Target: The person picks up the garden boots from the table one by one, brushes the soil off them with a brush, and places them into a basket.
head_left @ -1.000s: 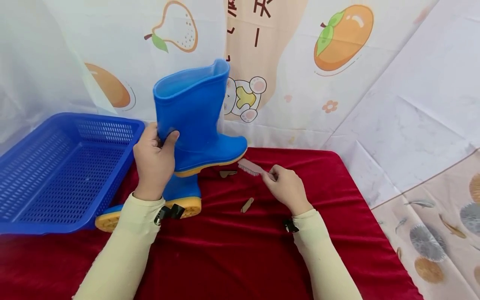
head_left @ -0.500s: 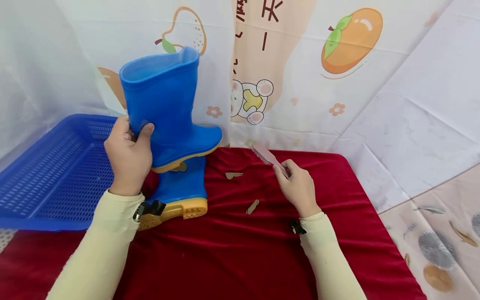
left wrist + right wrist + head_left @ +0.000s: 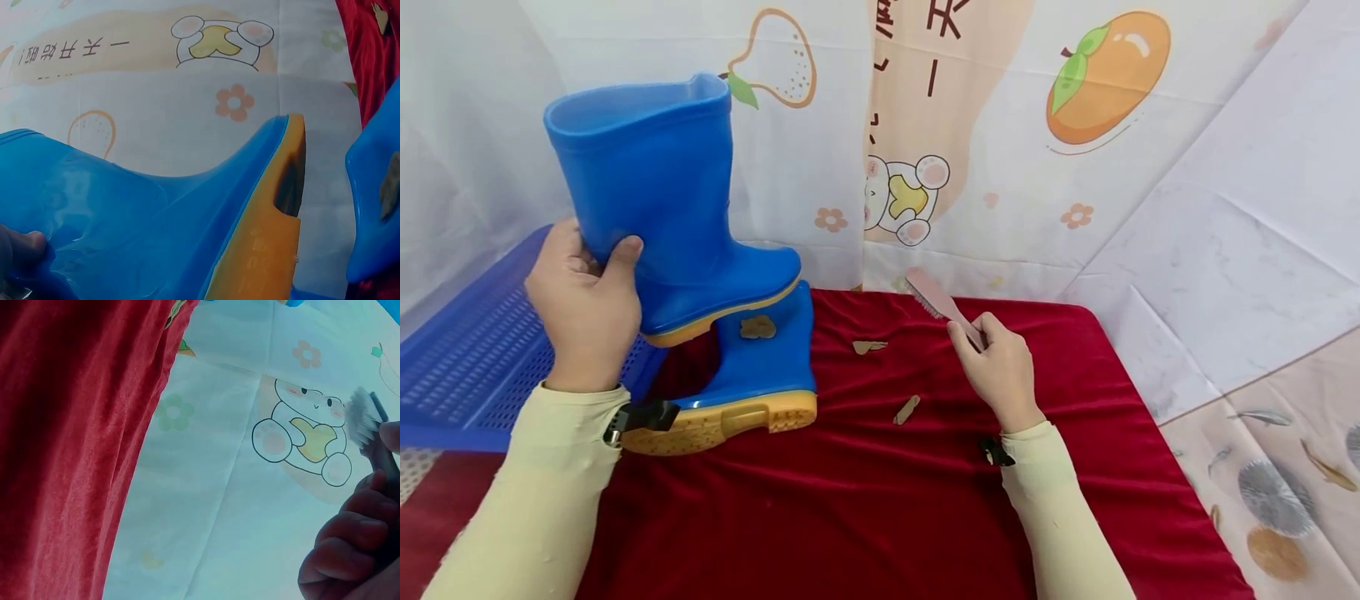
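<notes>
A blue rain boot with a yellow sole [image 3: 655, 183] is held upright in the air by my left hand [image 3: 587, 308], thumb across the near side of its shaft. In the left wrist view the raised boot [image 3: 125, 206] shows its orange-yellow sole. Below it a second blue boot [image 3: 775, 358] lies on its side, sole facing me, with a brown patch [image 3: 757, 327] on the shaft. My right hand [image 3: 1000, 367] grips a pink brush [image 3: 932, 293] by the handle, bristles down and left, apart from both boots. The right wrist view shows the brush's pale bristles [image 3: 362, 419].
At the left stands a blue perforated plastic basket [image 3: 475, 367], partly behind my left hand and the raised boot. Two brown scraps [image 3: 869, 347] lie on the red cloth [image 3: 865, 500] between the boots and my right hand. A printed curtain [image 3: 1000, 208] hangs behind the table.
My left hand has carried the upright boot leftward, over toward the basket, uncovering the lying boot and its brown patch. My right hand has drawn the brush a little to the right, away from the boot.
</notes>
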Available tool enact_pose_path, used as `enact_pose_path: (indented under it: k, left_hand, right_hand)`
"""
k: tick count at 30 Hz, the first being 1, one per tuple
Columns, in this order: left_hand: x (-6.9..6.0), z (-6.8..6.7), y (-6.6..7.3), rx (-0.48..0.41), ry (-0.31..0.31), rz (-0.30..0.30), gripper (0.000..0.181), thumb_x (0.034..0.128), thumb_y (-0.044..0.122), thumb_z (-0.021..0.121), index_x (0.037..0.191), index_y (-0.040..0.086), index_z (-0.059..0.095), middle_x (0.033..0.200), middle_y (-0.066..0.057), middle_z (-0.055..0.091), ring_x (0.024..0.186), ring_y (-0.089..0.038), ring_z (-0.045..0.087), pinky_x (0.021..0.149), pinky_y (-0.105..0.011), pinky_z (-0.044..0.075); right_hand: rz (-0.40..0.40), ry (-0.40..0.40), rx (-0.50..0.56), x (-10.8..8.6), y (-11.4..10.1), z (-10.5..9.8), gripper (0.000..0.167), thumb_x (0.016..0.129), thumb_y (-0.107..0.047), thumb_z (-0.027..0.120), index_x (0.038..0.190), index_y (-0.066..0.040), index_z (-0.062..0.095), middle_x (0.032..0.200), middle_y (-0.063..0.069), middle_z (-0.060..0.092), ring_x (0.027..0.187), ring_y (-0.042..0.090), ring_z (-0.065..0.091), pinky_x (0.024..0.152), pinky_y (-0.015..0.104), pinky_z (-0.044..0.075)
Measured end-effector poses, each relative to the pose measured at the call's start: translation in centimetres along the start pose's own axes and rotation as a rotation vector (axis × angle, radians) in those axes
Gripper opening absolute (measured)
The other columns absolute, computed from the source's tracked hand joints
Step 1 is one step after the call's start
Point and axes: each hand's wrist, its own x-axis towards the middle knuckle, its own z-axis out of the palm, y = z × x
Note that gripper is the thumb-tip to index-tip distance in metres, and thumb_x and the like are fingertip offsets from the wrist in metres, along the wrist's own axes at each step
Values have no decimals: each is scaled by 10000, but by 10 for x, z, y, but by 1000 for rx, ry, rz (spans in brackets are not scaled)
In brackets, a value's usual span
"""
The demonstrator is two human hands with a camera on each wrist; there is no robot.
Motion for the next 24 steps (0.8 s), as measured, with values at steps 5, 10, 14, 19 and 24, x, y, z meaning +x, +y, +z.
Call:
enact_pose_path:
  k: [5,10,14,19,24]
  left_hand:
    - [5,-8,-5,-20,24,27,216,973,96,695,1180,106,756,1082,32,769,1017,18,691,944,-190,519]
    - [12,-17,-8,-55,76,30,191,957,49,671,1116,95,767,1014,79,753,996,-41,697,909,-188,507]
    - [16,-26,-9,-32,104,21,188,947,15,649,1084,73,764,1049,52,759,1021,-52,689,921,-197,496]
    - [20,-37,-13,15,92,51,249,966,-3,613,1164,64,749,1163,-15,753,1126,-63,672,1029,-228,482]
    - [28,-50,-22,73,79,28,289,987,11,592,1240,84,713,1252,-10,723,1173,-54,641,1081,-246,456]
  right_hand:
    - [-9,17,-11,0,1,1,401,1000,-383,680,741,-145,488,539,-8,391,503,186,383,477,346,333]
    - [-37,42,-15,1,2,2,352,1001,-357,681,767,-133,544,545,-12,401,504,183,385,487,347,335]
    - [-63,58,2,1,0,2,232,988,-336,697,884,-130,715,556,-38,495,500,167,437,497,351,382]
    - [-87,78,-9,2,0,3,231,1007,-317,675,943,-106,745,596,-13,524,542,181,459,532,359,394]
    - [-56,67,15,1,2,4,282,1069,-308,579,971,-48,626,667,43,482,590,209,442,557,372,369]
